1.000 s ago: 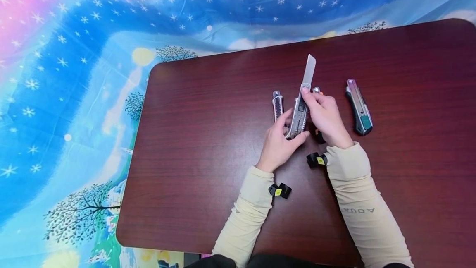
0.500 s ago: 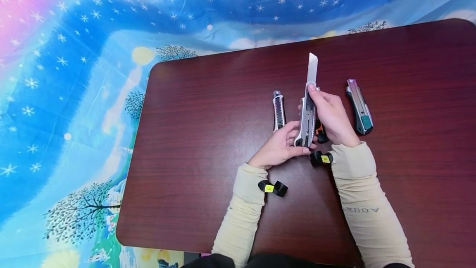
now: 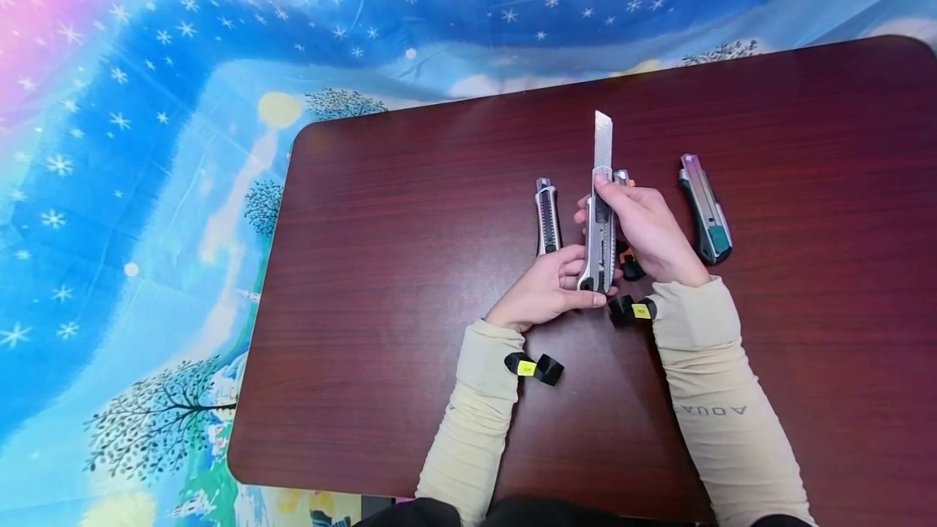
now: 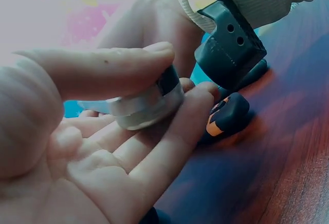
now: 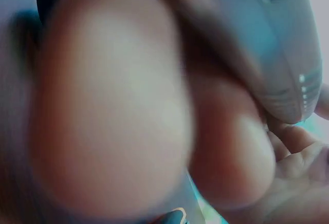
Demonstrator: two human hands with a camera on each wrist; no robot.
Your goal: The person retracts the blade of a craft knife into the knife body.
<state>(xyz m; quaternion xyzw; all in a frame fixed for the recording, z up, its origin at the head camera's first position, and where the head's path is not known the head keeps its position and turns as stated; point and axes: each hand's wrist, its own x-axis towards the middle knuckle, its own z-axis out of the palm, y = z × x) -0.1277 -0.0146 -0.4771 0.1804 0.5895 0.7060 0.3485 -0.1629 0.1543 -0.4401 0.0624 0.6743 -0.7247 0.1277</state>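
Observation:
A silver utility knife (image 3: 601,246) with its wide blade slid out stands nearly upright in the head view, blade tip away from me. My right hand (image 3: 654,228) grips its upper body, thumb on the front near the blade. At the lower end, my left hand (image 3: 540,289) pinches the handle between thumb and fingers. The left wrist view shows the knife's butt end (image 4: 146,108) between that thumb and the fingers beneath. Blurred right-hand fingers (image 5: 118,100) fill much of the right wrist view, beside the knife's grey body (image 5: 288,59).
On the brown table (image 3: 381,267) lie a grey-and-black utility knife (image 3: 546,214) to the left, a black-and-orange one (image 3: 631,268) partly behind my right hand, and a green-and-black one (image 3: 708,214) to the right. A patterned cloth (image 3: 241,31) hangs beyond the table.
My left hand has moved lower, to the knife's butt end. The knife has turned from a rightward lean to nearly upright, and its blade tip has shifted slightly left. The other knives stay put.

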